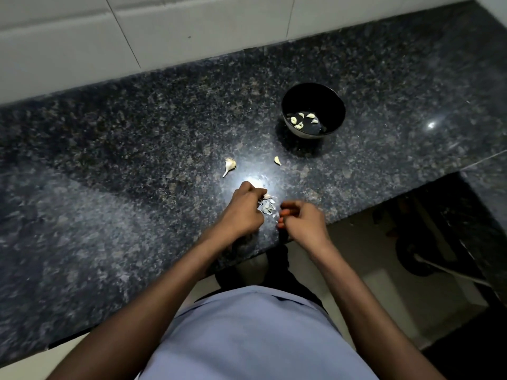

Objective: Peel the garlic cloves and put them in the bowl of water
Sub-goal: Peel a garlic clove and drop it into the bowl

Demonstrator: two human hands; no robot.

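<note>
Left hand (242, 208) pinches a small garlic clove (267, 196) over the papery peels (267, 207); right hand (300, 222) curled, contents unclear. Clove looks light, hard, slippery once skinned, so pinch by its ends.

Bowl (313, 109) behind loose clove (277, 160); stem (229, 165) left; peels (267, 205) seemingly nearest

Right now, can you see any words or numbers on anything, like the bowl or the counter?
None: no words, numbers or labels can be read anywhere.
The black bowl is plain.
The granite counter shows only speckles.
The tiled wall is bare.
The blue shirt is plain.
</note>
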